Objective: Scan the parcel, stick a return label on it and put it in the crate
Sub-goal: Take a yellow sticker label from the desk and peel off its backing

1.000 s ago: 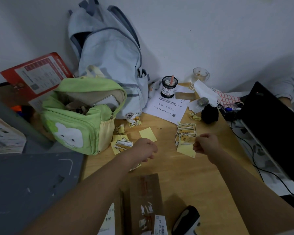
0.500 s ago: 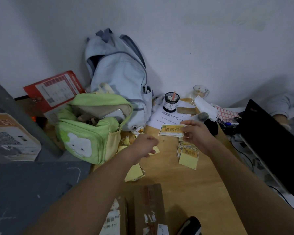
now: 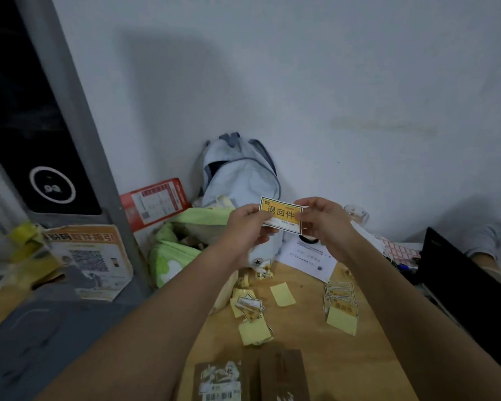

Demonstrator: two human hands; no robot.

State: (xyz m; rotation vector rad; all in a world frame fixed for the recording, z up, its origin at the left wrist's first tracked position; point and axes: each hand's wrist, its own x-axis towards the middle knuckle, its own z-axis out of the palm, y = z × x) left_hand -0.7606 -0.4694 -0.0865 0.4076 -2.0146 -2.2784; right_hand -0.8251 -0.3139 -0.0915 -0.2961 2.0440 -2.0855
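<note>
We see both hands — left hand (image 3: 248,227), right hand (image 3: 321,219) — pinching a yellow label (image 3: 281,214) above the wooden table (image 3: 307,337); the parcel (image 3: 250,374) lies at its near edge — white wall (image 3: 330,82) behind.

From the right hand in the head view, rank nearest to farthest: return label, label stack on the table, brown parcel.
1. Return label: pinched in the right hand, raised.
2. Label stack: below it, on the table's right side.
3. Brown parcel: bottom edge, closest to the person.

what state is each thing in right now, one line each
return label: held up off the table, print facing the camera
left hand: pinching the label's left edge
right hand: pinching its right edge
parcel: flat on the table, unlabelled
green bag: open
</note>
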